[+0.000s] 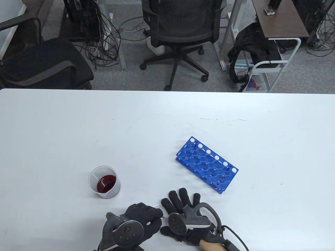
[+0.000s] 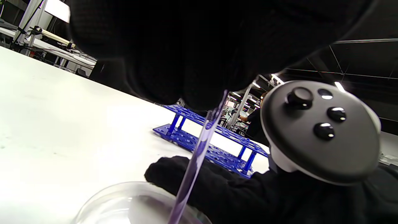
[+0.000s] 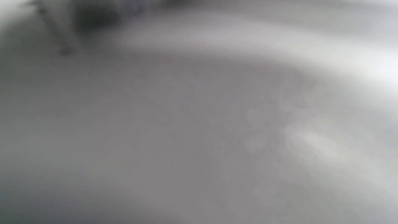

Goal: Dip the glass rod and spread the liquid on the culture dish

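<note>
My left hand [image 1: 153, 218] grips a clear glass rod [image 2: 199, 152], which slants down from the fingers into a clear culture dish [image 2: 124, 202]. In the table view only a bit of the dish's rim [image 1: 157, 205] shows between the hands. My right hand [image 1: 182, 202] lies flat on the table with fingers spread, just right of the dish. One of its fingers [image 2: 174, 174] lies against the dish's far rim in the left wrist view. A beaker [image 1: 104, 183] with dark red liquid stands to the left of the hands. The right wrist view is a grey blur.
A blue test-tube rack [image 1: 206, 164] with no tubes in it lies slantwise on the white table [image 1: 78, 130], beyond the right hand; it also shows in the left wrist view [image 2: 214, 149]. Office chairs and cables are past the table's far edge.
</note>
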`<act>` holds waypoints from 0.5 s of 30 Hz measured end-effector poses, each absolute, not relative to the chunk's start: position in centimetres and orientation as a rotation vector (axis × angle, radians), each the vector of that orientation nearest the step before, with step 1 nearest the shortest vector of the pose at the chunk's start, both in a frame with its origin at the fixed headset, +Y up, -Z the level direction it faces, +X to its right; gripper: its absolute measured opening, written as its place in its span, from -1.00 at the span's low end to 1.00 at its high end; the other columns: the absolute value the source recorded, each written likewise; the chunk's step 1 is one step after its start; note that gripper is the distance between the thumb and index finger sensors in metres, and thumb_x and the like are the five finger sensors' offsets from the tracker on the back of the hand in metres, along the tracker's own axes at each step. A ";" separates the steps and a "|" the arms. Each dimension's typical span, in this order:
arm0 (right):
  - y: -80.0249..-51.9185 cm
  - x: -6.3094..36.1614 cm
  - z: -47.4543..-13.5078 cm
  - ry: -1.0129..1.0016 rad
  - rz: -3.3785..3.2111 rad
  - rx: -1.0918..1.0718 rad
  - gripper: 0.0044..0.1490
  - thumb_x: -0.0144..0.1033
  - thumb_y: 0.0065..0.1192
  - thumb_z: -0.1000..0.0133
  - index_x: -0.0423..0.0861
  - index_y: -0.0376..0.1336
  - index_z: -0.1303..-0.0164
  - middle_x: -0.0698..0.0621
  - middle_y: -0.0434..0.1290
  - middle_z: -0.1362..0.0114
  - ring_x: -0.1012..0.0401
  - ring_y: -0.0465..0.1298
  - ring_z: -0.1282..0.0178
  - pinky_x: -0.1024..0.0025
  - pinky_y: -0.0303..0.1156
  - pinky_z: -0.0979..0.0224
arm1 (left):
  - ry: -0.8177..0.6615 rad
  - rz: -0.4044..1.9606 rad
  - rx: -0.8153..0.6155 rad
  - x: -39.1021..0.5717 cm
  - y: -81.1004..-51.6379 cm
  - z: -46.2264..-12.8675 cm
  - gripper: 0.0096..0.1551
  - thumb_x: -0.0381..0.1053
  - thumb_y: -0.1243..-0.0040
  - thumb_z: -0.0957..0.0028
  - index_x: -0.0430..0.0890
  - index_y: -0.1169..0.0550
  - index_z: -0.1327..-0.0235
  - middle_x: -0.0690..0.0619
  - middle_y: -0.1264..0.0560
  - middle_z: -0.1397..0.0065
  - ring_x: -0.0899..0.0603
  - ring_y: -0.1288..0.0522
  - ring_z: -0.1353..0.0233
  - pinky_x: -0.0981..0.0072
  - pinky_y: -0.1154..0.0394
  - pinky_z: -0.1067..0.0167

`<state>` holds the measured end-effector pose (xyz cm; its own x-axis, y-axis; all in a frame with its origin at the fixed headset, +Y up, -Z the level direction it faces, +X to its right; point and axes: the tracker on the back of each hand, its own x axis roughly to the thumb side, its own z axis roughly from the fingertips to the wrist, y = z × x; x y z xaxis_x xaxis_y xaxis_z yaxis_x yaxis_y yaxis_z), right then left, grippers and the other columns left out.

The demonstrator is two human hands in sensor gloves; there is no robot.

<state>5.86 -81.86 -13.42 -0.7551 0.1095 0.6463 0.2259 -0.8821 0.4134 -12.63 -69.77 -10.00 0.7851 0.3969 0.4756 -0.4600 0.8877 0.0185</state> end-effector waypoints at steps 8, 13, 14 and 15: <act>-81.9 5.8 -13.4 -0.743 -2.788 -1.072 0.25 0.51 -0.64 -0.18 -0.18 -0.76 -0.61 -0.37 -0.67 -0.66 -0.44 -0.56 -0.57 -0.70 -0.39 -0.34 | -0.471 0.442 0.163 -12.6 -69.8 -10.1 -0.63 0.22 -0.45 0.08 0.05 -0.78 0.15 0.10 -0.79 0.05 -0.17 -0.79 0.03 0.12 -0.71 0.01; -81.9 5.8 -13.4 -0.743 -2.788 -1.072 0.25 0.51 -0.64 -0.18 -0.18 -0.76 -0.61 -0.37 -0.67 -0.66 -0.43 -0.56 -0.57 -0.70 -0.39 -0.34 | -0.453 0.416 0.165 -12.9 -69.5 -10.2 -0.63 0.22 -0.45 0.08 0.05 -0.78 0.16 0.09 -0.80 0.06 -0.17 -0.79 0.04 0.11 -0.71 0.01; -81.9 5.8 -13.4 -0.743 -2.788 -1.072 0.25 0.51 -0.64 -0.18 -0.18 -0.76 -0.61 -0.37 -0.67 -0.66 -0.43 -0.56 -0.57 -0.70 -0.39 -0.35 | -0.449 0.410 0.164 -12.9 -69.4 -10.2 -0.64 0.21 -0.45 0.08 0.05 -0.78 0.16 0.09 -0.80 0.06 -0.17 -0.79 0.04 0.11 -0.71 0.01; -81.9 5.8 -13.4 -0.743 -2.788 -1.072 0.25 0.51 -0.64 -0.18 -0.18 -0.76 -0.61 -0.37 -0.67 -0.66 -0.43 -0.56 -0.57 -0.70 -0.39 -0.35 | -0.448 0.407 0.162 -13.0 -69.4 -10.2 -0.64 0.21 -0.45 0.09 0.05 -0.78 0.17 0.09 -0.80 0.06 -0.17 -0.80 0.05 0.11 -0.71 0.02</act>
